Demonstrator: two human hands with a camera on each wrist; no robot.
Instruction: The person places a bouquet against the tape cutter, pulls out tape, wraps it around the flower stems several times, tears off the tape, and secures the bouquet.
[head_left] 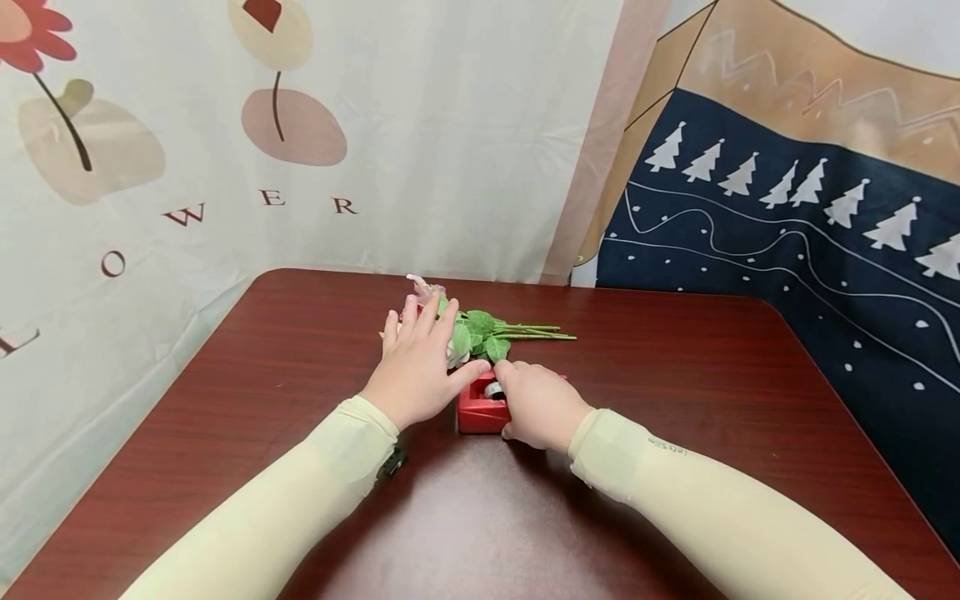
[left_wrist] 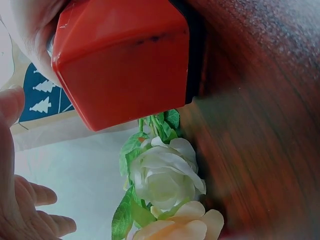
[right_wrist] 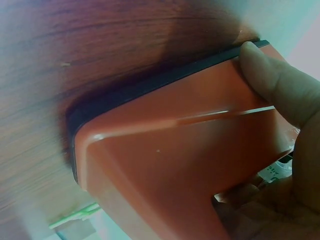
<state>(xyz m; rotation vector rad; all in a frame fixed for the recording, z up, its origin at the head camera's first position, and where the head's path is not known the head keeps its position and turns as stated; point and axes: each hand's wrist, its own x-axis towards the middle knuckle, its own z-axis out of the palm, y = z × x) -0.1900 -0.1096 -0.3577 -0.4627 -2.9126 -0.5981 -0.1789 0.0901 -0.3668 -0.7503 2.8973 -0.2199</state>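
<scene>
A red tape dispenser (head_left: 480,417) with a black base stands on the table, a small pale roll (head_left: 493,391) showing in its well. My right hand (head_left: 542,406) grips its right end; in the right wrist view the thumb presses the side near the base and the other fingers curl over the top. My left hand (head_left: 415,371) is spread, palm down, above a bunch of artificial flowers, its thumb tip close to the dispenser. Whether that thumb touches it, I cannot tell. The left wrist view shows a white rose (left_wrist: 167,172) and a peach-coloured flower (left_wrist: 185,230) beyond the dispenser.
Green stems (head_left: 536,331) of the flowers point right, behind the dispenser. The dark red-brown table (head_left: 675,367) has rounded far corners. Behind it hang a pale printed curtain (head_left: 450,142) and a dark blue cloth (head_left: 750,225) with white trees.
</scene>
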